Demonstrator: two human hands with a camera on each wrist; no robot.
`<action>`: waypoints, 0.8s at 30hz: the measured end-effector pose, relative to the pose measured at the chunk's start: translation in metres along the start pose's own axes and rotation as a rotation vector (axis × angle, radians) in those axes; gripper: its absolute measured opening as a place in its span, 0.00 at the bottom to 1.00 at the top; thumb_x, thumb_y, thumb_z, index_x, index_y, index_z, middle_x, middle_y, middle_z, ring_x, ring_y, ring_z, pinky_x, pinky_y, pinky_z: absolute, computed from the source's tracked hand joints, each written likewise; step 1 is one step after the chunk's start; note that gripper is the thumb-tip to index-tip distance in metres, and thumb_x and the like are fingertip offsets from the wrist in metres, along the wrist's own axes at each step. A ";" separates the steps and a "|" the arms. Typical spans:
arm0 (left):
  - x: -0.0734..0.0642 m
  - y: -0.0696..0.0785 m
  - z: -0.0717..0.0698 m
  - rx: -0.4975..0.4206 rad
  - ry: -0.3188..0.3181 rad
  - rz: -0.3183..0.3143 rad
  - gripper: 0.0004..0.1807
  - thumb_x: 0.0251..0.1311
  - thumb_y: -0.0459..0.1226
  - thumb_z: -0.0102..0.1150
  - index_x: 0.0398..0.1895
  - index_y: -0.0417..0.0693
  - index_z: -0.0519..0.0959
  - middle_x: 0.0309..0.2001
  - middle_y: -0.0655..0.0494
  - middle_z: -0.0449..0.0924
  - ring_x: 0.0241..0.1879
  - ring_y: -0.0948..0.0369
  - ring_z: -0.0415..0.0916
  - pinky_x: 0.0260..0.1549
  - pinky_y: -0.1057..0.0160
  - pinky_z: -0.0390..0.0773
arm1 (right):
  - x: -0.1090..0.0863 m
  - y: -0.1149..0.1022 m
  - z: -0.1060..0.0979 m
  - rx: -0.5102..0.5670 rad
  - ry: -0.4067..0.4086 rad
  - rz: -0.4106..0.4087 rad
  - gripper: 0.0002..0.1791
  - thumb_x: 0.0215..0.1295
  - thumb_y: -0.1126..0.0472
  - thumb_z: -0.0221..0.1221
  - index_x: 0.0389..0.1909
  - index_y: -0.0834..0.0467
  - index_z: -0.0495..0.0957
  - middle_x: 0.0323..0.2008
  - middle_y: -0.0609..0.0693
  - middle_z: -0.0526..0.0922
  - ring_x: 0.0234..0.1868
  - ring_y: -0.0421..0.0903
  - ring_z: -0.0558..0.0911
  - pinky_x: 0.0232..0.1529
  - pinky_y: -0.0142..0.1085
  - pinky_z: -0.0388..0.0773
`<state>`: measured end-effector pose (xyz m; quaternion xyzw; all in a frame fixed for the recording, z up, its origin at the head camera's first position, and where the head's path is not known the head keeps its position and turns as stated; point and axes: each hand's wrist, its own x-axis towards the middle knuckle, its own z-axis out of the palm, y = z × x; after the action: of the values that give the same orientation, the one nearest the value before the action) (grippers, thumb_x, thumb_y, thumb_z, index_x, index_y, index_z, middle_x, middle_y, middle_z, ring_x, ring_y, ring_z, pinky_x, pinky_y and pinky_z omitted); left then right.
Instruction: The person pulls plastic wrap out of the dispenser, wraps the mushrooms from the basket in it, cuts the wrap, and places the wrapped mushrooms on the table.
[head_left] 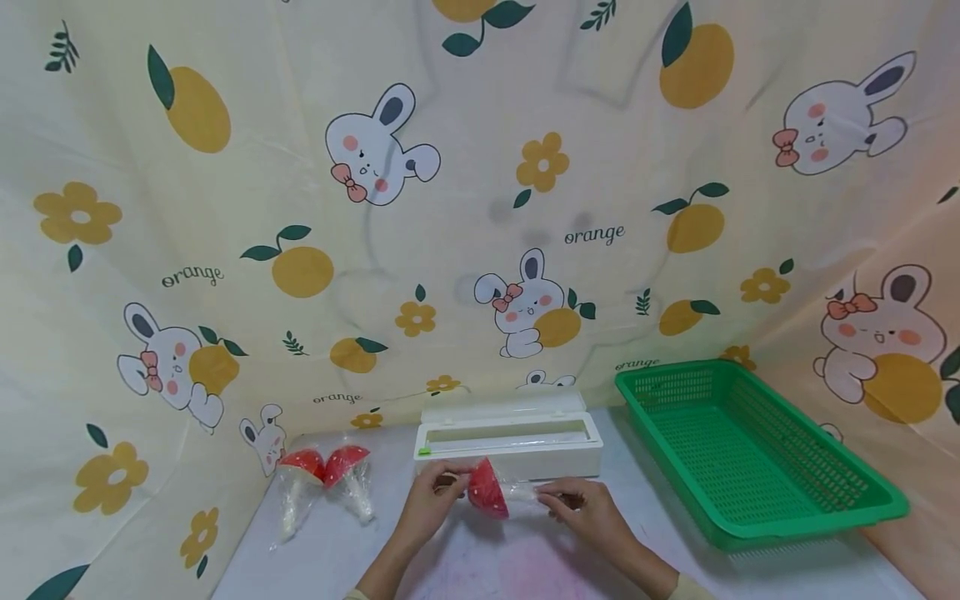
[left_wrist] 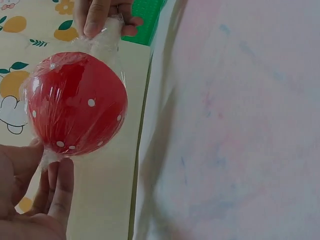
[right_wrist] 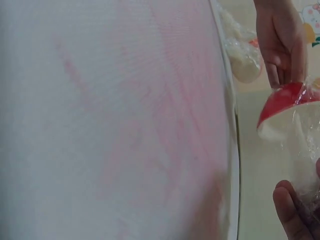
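A toy mushroom (head_left: 487, 489) lies sideways between my hands, wrapped in clear plastic film. White dots mark its red cap, as the left wrist view shows, and its pale stem points right. At the top of the cap, my left hand (head_left: 431, 502) pinches a gathered bit of film (left_wrist: 49, 157) between thumb and fingers. My right hand (head_left: 591, 512) grips the wrapped stem end. Just behind stands a white cling film dispenser (head_left: 510, 464), its lid raised and film lying inside.
Two more wrapped mushrooms, one (head_left: 298, 468) beside the other (head_left: 350, 471), lie at the left of the white tabletop (head_left: 420, 575). To the right stands a green plastic basket (head_left: 813, 529). A printed cloth (head_left: 480, 225) hangs behind the table.
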<state>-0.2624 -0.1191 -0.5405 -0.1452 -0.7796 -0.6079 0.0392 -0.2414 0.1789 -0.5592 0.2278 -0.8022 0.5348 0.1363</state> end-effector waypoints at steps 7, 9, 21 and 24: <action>0.000 -0.001 0.002 -0.038 -0.018 -0.029 0.12 0.73 0.34 0.67 0.54 0.39 0.84 0.53 0.46 0.87 0.48 0.56 0.83 0.47 0.61 0.87 | -0.002 0.002 0.000 0.024 -0.029 0.007 0.05 0.71 0.65 0.70 0.44 0.61 0.91 0.30 0.51 0.91 0.23 0.43 0.87 0.26 0.33 0.84; 0.000 -0.002 0.002 -0.028 -0.008 -0.033 0.10 0.72 0.34 0.68 0.52 0.39 0.85 0.50 0.46 0.87 0.47 0.57 0.84 0.48 0.59 0.87 | -0.002 0.001 -0.001 0.034 -0.033 0.037 0.05 0.71 0.65 0.70 0.44 0.60 0.91 0.30 0.51 0.90 0.23 0.43 0.87 0.26 0.34 0.84; -0.001 -0.007 0.005 0.018 0.034 -0.052 0.10 0.71 0.37 0.70 0.50 0.44 0.84 0.45 0.51 0.86 0.43 0.58 0.82 0.40 0.64 0.87 | -0.002 0.000 -0.001 -0.027 -0.142 0.146 0.18 0.64 0.59 0.77 0.52 0.58 0.88 0.44 0.54 0.90 0.29 0.37 0.83 0.32 0.30 0.81; -0.001 -0.006 0.004 0.016 0.011 -0.033 0.10 0.72 0.37 0.69 0.52 0.44 0.85 0.48 0.49 0.86 0.43 0.58 0.82 0.40 0.65 0.86 | -0.002 0.001 -0.002 -0.059 -0.149 0.130 0.19 0.61 0.60 0.78 0.53 0.57 0.88 0.50 0.56 0.89 0.33 0.34 0.81 0.35 0.29 0.82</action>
<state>-0.2626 -0.1165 -0.5475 -0.1288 -0.7866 -0.6029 0.0346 -0.2401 0.1813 -0.5604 0.2106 -0.8385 0.5003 0.0480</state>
